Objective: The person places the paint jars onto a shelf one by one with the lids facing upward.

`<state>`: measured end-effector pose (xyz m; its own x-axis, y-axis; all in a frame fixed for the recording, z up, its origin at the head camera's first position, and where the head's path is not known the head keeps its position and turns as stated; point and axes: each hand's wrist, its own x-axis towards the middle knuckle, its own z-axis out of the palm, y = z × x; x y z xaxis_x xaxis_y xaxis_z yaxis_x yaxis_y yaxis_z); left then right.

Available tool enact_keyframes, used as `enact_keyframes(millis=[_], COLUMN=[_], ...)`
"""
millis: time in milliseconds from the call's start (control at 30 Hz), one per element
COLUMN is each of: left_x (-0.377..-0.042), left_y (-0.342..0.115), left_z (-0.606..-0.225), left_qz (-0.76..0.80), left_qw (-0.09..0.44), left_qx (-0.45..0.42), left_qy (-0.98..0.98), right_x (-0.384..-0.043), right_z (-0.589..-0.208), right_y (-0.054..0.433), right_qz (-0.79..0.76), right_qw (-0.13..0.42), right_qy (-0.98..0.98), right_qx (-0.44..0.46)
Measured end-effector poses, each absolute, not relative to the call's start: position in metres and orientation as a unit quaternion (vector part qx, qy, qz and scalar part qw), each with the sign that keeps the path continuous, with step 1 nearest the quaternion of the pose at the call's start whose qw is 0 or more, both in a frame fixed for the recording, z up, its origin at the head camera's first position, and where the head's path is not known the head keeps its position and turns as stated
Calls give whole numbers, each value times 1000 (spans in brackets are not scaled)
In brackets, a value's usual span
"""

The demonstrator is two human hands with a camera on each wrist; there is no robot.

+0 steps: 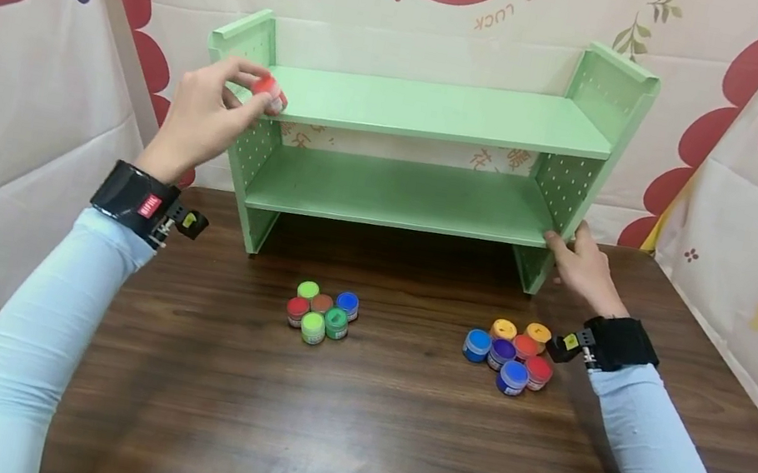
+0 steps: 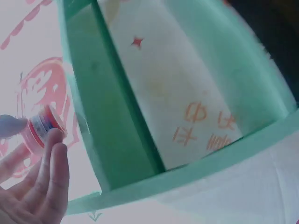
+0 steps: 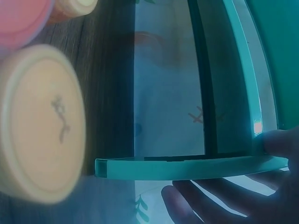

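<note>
Pinch of left hand (image 1: 206, 113) on small red jar (image 1: 271, 92), near left end of green rack's upper shelf (image 1: 440, 108); grip of right hand (image 1: 582, 268) on right side panel (image 1: 566, 189). Probably light, stiff, smooth enough to slip; best taken round side wall. Jar clusters (image 1: 321, 303) on table (image 1: 312, 445).

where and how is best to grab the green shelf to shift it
Probably grip the green shelf by its left side panel and right side panel, from the outer sides: both stand upright with thin front edges, and the right hand grips the right one.
</note>
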<state>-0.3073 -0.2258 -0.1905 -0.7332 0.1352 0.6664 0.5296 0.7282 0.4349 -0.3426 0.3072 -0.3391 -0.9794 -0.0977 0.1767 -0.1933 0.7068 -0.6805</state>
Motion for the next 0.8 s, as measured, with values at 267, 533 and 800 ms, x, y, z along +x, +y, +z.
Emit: enact_keyframes(millis=[267, 533, 800], left_x=[-318, -326, -332], left_y=[-237, -231, -229], left_z=[-175, -160, -157], left_qz=[-206, -149, -153], left_qw=[272, 223, 196], left_qx=[-160, -142, -127], left_qy=[-926, -953, -960], right_x=[-340, -335, -337], right_z=[-341, -341, -342], right_y=[306, 306, 304], right_qz=[378, 387, 390], right_qw=[63, 61, 66], right_qy=[-921, -917, -915], right_qx=[74, 78, 82])
